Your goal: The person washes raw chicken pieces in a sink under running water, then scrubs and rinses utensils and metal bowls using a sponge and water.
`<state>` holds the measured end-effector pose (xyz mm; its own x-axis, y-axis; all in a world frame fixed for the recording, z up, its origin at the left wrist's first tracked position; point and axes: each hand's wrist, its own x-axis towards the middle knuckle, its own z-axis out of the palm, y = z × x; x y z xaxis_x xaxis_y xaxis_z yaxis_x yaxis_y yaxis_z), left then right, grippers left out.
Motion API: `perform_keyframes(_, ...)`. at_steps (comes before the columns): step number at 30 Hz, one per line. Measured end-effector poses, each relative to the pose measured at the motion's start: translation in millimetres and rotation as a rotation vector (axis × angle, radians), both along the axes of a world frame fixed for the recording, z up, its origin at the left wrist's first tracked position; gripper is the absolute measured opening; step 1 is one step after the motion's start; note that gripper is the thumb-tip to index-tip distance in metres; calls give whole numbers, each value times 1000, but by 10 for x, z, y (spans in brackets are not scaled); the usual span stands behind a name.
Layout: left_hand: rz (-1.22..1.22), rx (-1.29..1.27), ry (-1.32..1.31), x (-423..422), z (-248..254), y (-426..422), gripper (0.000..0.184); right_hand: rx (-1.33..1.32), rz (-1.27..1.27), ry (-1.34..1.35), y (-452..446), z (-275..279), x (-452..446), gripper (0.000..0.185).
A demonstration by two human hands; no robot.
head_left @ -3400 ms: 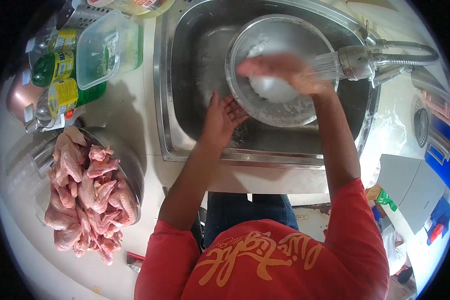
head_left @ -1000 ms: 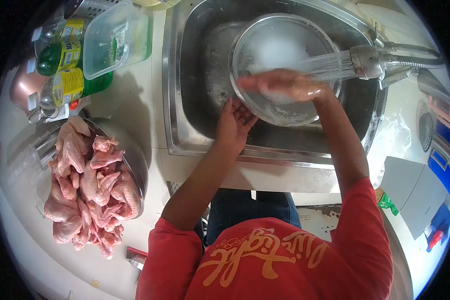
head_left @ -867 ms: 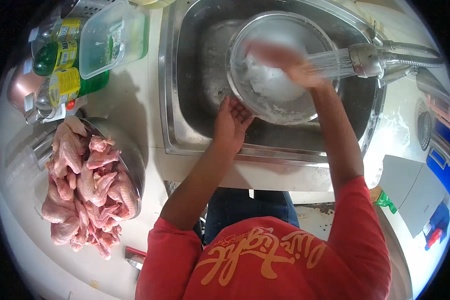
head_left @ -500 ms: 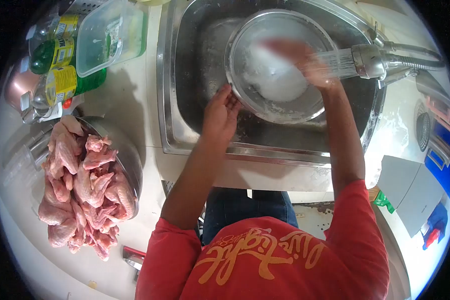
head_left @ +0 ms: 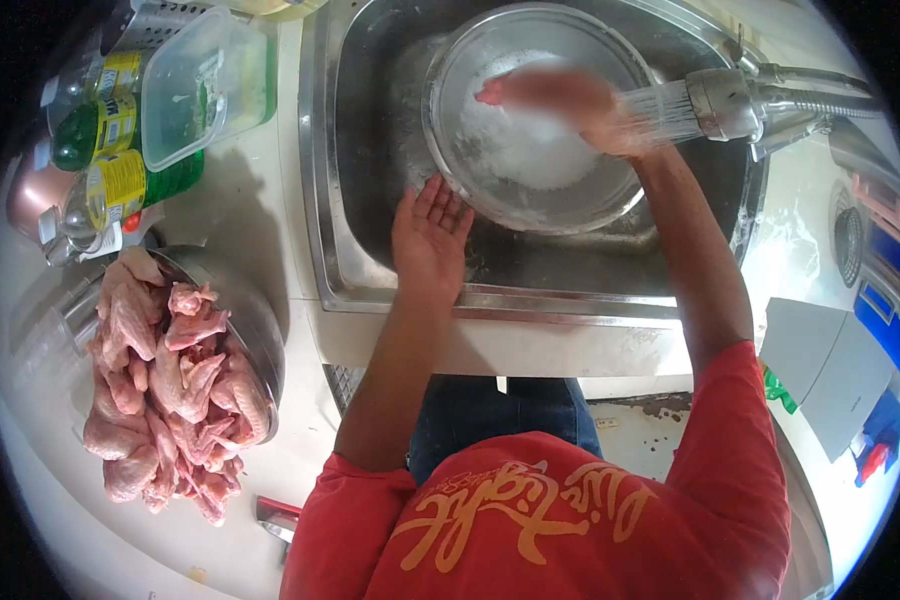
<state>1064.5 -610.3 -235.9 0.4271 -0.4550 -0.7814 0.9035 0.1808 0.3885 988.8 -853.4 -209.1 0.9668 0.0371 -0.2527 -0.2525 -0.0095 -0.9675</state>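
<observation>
A round metal bowl (head_left: 600,205) with whitish water and foam sits in the steel sink (head_left: 370,140). Water sprays into it from the faucet head (head_left: 722,104) on the right. My right hand (head_left: 570,97) is over the bowl under the spray, smeared by motion; whether it holds anything is hidden. Palm up, my left hand (head_left: 431,232) lies by the lower left of the bowl's rim, its fingers spread slightly and holding nothing.
Raw chicken pieces (head_left: 175,385) are heaped in a metal bowl (head_left: 260,320) on the left counter. Above them are bottles (head_left: 115,190) and a clear plastic container (head_left: 185,90). A red-handled object (head_left: 278,512) lies near my left sleeve.
My left hand has turned palm up and moved slightly down from the rim. My right hand has kept moving over the bowl, blurred. The view has shifted slightly.
</observation>
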Motion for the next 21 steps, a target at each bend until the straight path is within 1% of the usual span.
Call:
perform_keyframes(2, -35, -14, 22, -142, -13, -17, 53, -3, 83, -25, -12, 23, 41, 37)
perform_keyframes(3, -62, -13, 35, -200, 10, -21, 55, 11, 219, 16, 72, 50, 44, 37)
perform_keyframes(6, -25, 56, 47, -248, 57, -65, 51, -7, 161, -43, 108, -79, 83, 37)
perform_keyframes(7, -40, 86, 49, -254, 61, -69, 50, 150, -73, -79, 54, -48, 112, 36)
perform_keyframes(9, -60, 141, 50, -279, 77, -73, 48, 206, 36, 2, 122, -80, 103, 35)
perform_keyframes(10, -104, 121, 13, -286, 86, -68, 49, 237, 91, 40, 206, 19, 128, 35)
perform_keyframes(11, -149, 104, -23, -296, 98, -53, 49, 59, 228, 91, 243, 179, 74, 34)
perform_keyframes(12, -194, 85, -58, -297, 104, -43, 49, 40, 209, 52, 248, 143, 73, 34)
perform_keyframes(14, -199, 66, -32, -268, 90, -42, 52, 0, 174, -24, 200, -6, 101, 34)
perform_keyframes(15, -198, 54, -20, -246, 115, -64, 54, 46, -8, -97, 90, -46, 145, 35)
perform_keyframes(18, -237, 83, -87, -225, 216, -148, 59, -69, -7, -43, 92, -73, 44, 36)
perform_keyframes(19, -254, 81, -82, -204, 203, -134, 61, -195, 63, 108, 238, 106, -28, 39)
perform_keyframes(21, -288, 74, -71, -153, 155, -126, 65, -143, 176, 33, 215, 48, -30, 39)
